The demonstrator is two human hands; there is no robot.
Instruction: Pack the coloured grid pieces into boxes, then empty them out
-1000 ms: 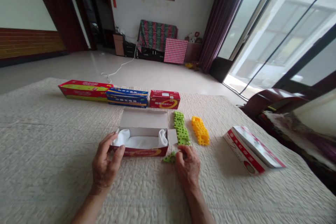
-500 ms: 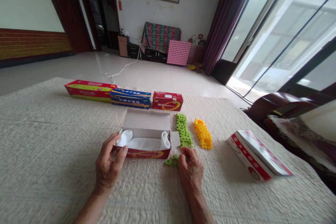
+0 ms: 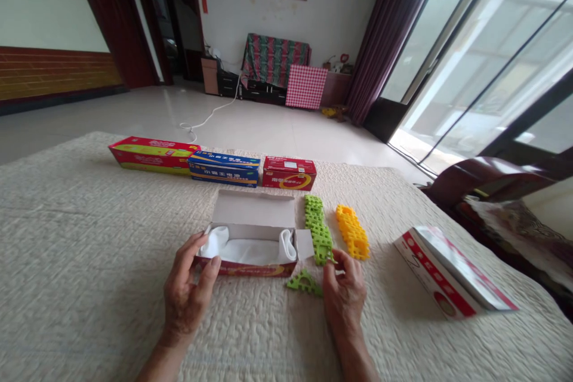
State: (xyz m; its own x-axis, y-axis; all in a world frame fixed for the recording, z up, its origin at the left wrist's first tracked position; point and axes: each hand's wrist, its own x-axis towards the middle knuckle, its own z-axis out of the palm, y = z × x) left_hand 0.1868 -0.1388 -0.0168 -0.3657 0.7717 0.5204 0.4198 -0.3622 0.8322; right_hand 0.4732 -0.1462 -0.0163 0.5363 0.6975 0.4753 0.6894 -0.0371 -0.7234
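The right hand (image 3: 344,295), empty with fingers loosely parted, sits just beside a small green lattice plastic piece (image 3: 305,282) and a green plastic strip (image 3: 319,230); the half-curled, empty left hand (image 3: 185,292) rests against an open cardboard box (image 3: 253,209) lined with white cloth (image 3: 246,252)

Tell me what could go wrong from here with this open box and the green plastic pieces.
The right hand sits close to the lower end of the green lattice strip, so a careless move might knock it into the yellow lattice strip or the small green triangular piece. The left hand is at the end of the open cardboard box, which rests on a soft quilted cover; a bump could shift the box and disturb the white fabric inside.
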